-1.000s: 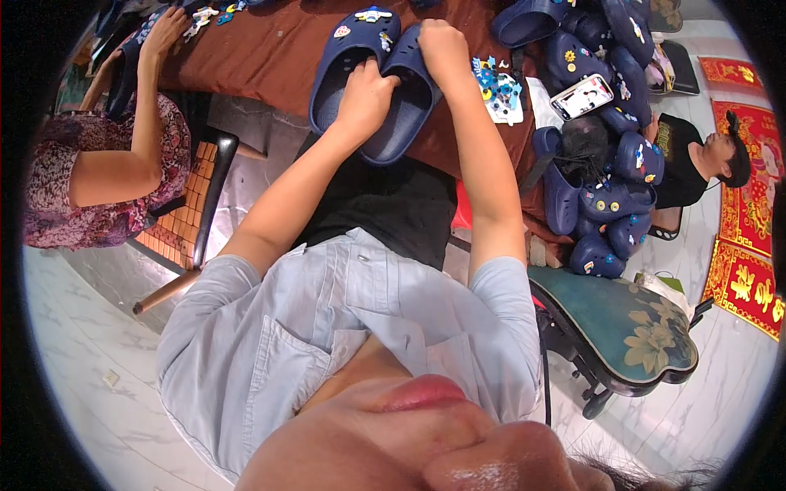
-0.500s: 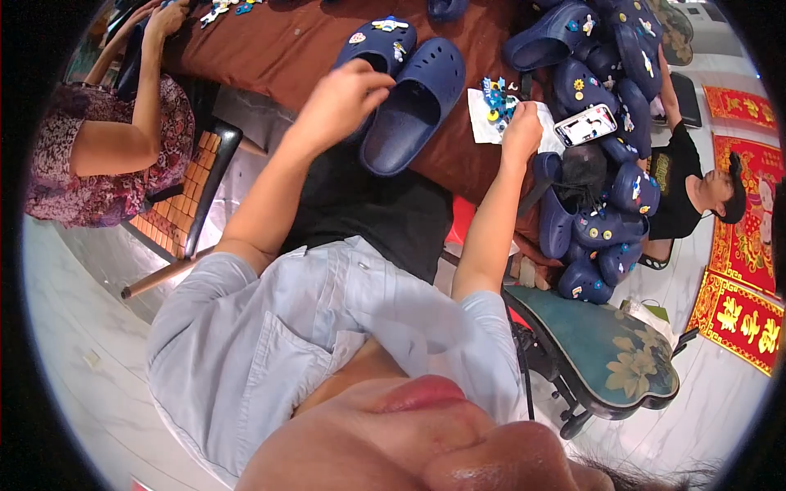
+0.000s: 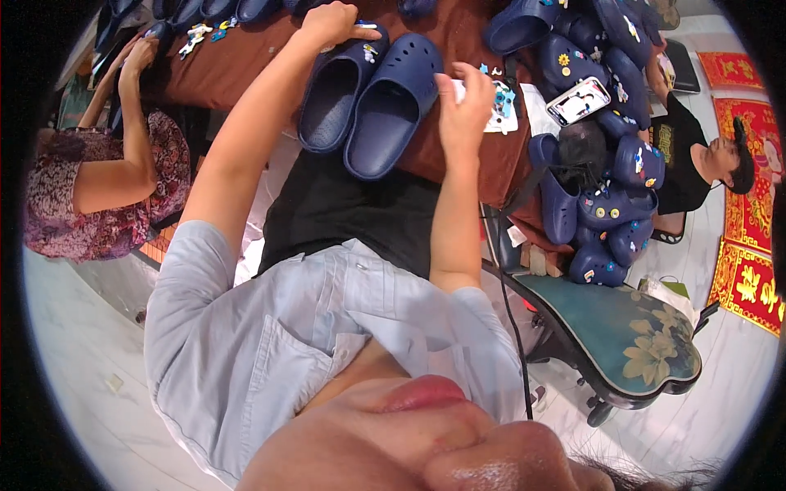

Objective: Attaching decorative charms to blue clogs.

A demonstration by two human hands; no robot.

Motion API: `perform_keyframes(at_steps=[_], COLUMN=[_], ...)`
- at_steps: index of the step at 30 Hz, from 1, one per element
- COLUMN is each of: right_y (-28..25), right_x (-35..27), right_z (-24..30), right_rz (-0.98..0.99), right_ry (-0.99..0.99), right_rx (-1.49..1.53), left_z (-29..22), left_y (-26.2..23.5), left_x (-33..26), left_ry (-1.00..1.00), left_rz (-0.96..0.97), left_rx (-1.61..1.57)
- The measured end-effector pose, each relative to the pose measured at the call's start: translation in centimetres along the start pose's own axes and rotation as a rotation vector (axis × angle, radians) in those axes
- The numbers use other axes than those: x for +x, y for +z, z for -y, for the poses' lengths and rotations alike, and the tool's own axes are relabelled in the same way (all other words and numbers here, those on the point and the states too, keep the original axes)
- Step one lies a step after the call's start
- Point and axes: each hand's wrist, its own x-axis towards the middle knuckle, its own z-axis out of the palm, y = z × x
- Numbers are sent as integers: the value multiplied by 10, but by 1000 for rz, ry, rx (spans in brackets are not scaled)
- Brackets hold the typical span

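Spanning the upper part of the view, a worktop (image 3: pixel 246 65) draped in brown cloth carries the work; the cloth looks soft and matte, so things laid on it should sit without sliding. Floor is pale and glossy, with a dark swivel chair (image 3: pixel 630 344) with a teal flowered seat at the person's right and red-and-gold mats (image 3: pixel 749 278) beyond it. A heap of navy clogs (image 3: pixel 598 204), many already studded with small charms, hangs off the worktop's right edge; a phone (image 3: pixel 578 100) lies on top of that heap. Another person in a patterned top (image 3: pixel 90 204) works at the left end of the worktop. Directly ahead lie two navy foam clogs side by side, touching, toes away: the left clog (image 3: pixel 337 94) and the right clog (image 3: pixel 393 106). Judgement: moulded foam, light, springy, slightly grippy, not fragile; the open heel rim or the side wall gives the surest hold, and the perforated upper flexes under a thumb. Left hand (image 3: pixel 332 23) rests closed over the toe of the left clog, pressing at a small charm (image 3: pixel 370 54) there. Right hand (image 3: pixel 465 102) is raised beside the right clog, fingers curled around a white charm card (image 3: pixel 499 106); what exactly is pinched I cannot tell. Charms: judged small, stiff, easily dropped; best pinched at the edges.
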Motion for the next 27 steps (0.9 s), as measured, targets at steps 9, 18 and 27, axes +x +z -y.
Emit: perform_keyframes(at_steps=[9,18,27], right_y=[66,66,42], right_x=[-1,-5,-2], right_z=[43,35,45], right_rz=[129,155,-80], right_ry=[-308,-357,2], right_rx=[-88,-250,415], left_z=[41,20,-77], left_y=[40,4,-42], left_x=[28,-19,-107], left_ry=[191,93,435], left_rz=[-50,-227,-396], left_rx=[-30,-309,-548])
